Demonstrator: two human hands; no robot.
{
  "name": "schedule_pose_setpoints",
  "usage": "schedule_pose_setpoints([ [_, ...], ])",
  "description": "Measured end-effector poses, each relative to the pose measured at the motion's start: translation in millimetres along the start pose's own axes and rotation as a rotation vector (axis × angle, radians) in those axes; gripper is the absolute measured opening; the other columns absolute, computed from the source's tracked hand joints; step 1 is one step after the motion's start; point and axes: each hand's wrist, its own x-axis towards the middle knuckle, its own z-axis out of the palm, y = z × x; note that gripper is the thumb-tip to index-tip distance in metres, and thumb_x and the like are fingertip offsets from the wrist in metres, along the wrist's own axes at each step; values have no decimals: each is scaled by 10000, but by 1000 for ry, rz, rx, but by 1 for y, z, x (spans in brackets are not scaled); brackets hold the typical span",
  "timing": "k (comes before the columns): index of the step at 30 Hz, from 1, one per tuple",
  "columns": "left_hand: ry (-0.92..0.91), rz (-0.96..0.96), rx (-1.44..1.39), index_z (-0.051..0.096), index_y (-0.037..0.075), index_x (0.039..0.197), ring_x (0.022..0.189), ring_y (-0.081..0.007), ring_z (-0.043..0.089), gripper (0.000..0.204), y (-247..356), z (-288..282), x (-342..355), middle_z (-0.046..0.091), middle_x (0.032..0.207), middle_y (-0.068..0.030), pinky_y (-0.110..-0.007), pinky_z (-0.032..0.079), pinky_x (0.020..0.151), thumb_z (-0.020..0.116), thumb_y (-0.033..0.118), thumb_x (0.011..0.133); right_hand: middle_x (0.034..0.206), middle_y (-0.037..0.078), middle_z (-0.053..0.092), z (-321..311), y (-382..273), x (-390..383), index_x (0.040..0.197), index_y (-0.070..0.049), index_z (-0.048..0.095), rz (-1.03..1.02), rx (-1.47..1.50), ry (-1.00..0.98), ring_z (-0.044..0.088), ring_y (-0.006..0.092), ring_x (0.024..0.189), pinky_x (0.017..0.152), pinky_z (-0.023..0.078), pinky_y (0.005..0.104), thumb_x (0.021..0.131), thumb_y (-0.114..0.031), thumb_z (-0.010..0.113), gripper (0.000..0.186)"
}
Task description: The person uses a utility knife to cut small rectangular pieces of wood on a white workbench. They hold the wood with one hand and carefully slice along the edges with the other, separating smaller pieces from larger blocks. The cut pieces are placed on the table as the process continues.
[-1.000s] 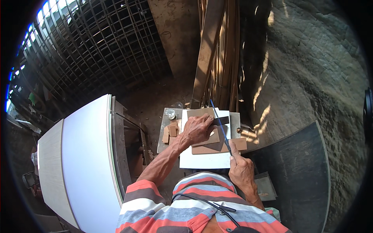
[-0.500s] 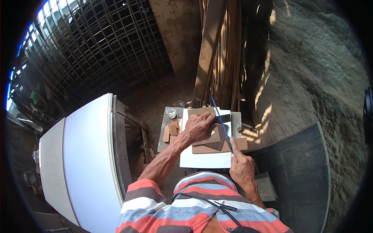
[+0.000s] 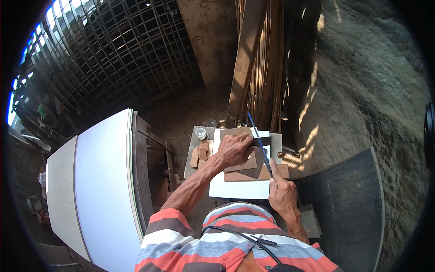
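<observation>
In the head view, the right hand (image 3: 282,196) wraps round the near end of a long, thin blue tool (image 3: 262,147), which points far and left. The curled left hand (image 3: 234,149) is at a flat, dark strip (image 3: 266,141); I can't tell its grip.

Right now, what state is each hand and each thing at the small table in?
Left hand: curled, fingers on dark strip
Right hand: closed around blue-bladed tool
Blue-bladed tool: slanting across dark strip
White board: lying flat, partly covered
Small brown blocks: loosely piled
</observation>
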Motion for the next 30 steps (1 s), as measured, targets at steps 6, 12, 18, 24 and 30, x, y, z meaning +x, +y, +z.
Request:
schedule_pose_setpoints([
  [6, -12, 32, -10, 629, 9, 906, 642, -336, 646, 224, 11, 4, 1, 621, 795, -145, -442, 503, 562, 702, 218, 872, 661, 232, 608, -2, -2, -3, 1506, -129, 443, 64, -60, -50, 631, 382, 578, 577, 471, 457, 916, -33, 546, 606],
  [12, 24, 13, -17, 621, 39, 948, 645, -321, 631, 236, -1, 6, -1, 602, 762, -118, -443, 471, 542, 713, 246, 881, 717, 230, 652, -7, 1, -19, 1513, -125, 431, 43, -25, -62, 663, 384, 634, 614, 511, 463, 931, -59, 557, 599],
  [18, -32, -101, -15, 622, 41, 962, 663, -332, 635, 240, -10, -12, 2, 600, 784, -127, -465, 483, 564, 719, 240, 873, 742, 237, 664, -10, -3, -30, 1512, -134, 436, -23, 42, -19, 657, 383, 616, 608, 507, 472, 932, -59, 553, 596],
  [24, -7, -37, -6, 619, 35, 943, 695, -336, 646, 254, -5, 1, 4, 615, 789, -120, -441, 492, 569, 724, 255, 872, 771, 244, 673, -9, 2, -18, 1510, -131, 438, 79, -1, -56, 680, 392, 660, 611, 519, 465, 919, -52, 562, 609],
  [30, 15, -12, -35, 631, 32, 923, 649, -329, 616, 238, 1, 0, 12, 600, 764, -123, -439, 479, 559, 725, 244, 873, 794, 251, 677, -8, 2, -11, 1516, -131, 429, 112, -8, -61, 686, 398, 687, 629, 531, 463, 910, -35, 555, 626],
])
